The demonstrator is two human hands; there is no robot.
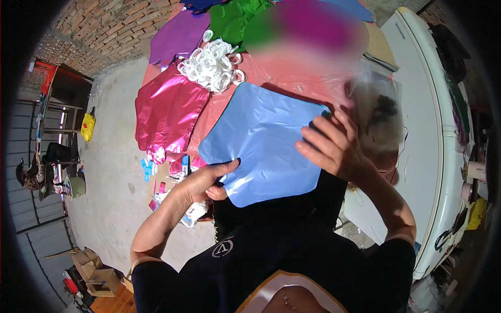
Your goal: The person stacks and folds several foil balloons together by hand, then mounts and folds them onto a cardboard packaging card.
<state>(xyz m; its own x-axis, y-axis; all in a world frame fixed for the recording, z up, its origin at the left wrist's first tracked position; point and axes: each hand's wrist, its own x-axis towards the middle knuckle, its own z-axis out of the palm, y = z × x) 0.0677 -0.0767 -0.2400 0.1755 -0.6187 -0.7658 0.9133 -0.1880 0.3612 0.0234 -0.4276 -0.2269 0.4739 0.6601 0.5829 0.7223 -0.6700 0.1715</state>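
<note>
A shiny light-blue foil piece (266,141) with rounded corners lies over the front edge of the table. My left hand (206,182) grips its lower left edge, thumb on top and fingers beneath. At its right side, my right hand (334,146) has its fingers spread over the foil near the upper right corner; whether they touch it is unclear. Left of the blue piece rests a pink foil piece (169,112). Behind them is a heap of white ribbon rings (213,65).
The table's red cover (271,68) carries purple (180,36) and green foil (227,23) at the back, partly blurred. A white refrigerator (417,130) lies along the right. Another person (34,175) sits at the far left. Cardboard boxes (99,276) stand at lower left.
</note>
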